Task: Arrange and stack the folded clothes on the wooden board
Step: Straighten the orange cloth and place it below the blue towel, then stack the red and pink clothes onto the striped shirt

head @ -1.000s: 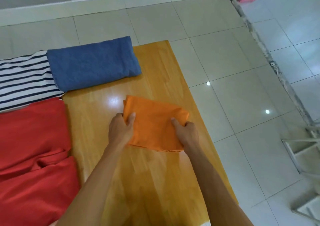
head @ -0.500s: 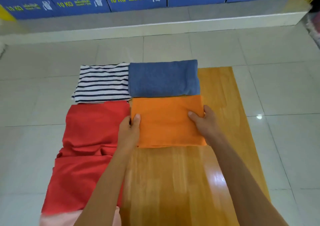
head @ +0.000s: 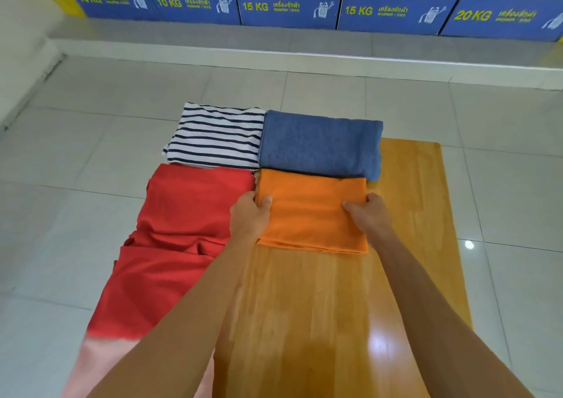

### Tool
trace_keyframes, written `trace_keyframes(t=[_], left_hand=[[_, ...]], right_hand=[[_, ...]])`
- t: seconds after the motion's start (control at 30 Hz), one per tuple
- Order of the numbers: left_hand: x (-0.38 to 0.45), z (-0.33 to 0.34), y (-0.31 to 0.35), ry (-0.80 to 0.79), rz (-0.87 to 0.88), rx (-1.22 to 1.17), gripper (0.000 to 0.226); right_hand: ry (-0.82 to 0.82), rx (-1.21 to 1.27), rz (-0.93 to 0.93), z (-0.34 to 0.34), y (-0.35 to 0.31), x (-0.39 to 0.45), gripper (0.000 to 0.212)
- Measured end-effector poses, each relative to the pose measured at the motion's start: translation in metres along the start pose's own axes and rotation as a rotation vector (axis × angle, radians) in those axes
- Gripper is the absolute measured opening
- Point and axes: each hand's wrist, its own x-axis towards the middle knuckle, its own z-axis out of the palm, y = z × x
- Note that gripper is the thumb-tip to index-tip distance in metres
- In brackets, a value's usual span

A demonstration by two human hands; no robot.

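Observation:
A folded orange cloth (head: 310, 215) lies on the wooden board (head: 335, 306), its far edge touching a folded blue cloth (head: 320, 145). My left hand (head: 248, 215) grips the orange cloth's left edge, thumb on top. My right hand (head: 370, 212) grips its right edge the same way. A folded striped navy-and-white cloth (head: 216, 135) lies left of the blue one. A red cloth (head: 176, 239) lies left of the orange one, rumpled across its middle, and it hides the board's left side.
The board lies on a pale tiled floor (head: 76, 215). A pink cloth (head: 91, 367) shows at the near left under the red one. A raised ledge (head: 274, 47) and blue washing-machine panels (head: 289, 7) run along the far side.
Both hands carried the orange cloth from the board's middle up against the blue cloth. In the last half second it has hardly shifted; the camera view tilted up and leftward.

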Motion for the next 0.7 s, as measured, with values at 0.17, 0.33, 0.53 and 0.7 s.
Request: trace_keyframes(t=[0.17, 0.33, 0.53, 0.7], left_hand=[[-0.023, -0.025, -0.005, -0.049, 0.076, -0.078, 0.052], [-0.051, -0.054, -0.025, -0.050, 0.108, -0.103, 0.032], [-0.091, -0.099, -0.055, -0.014, 0.152, -0.200, 0.032], [-0.114, -0.142, -0.085, -0.030, 0.180, -0.210, 0.046]], right_hand=[[0.190, -0.026, -0.065, -0.008, 0.010, -0.041, 0.041], [0.228, -0.028, -0.168, 0.006, 0.009, -0.096, 0.031], [0.092, -0.073, -0.220, 0.052, -0.012, -0.167, 0.020], [0.019, -0.068, -0.297, 0.091, -0.026, -0.228, 0.023]])
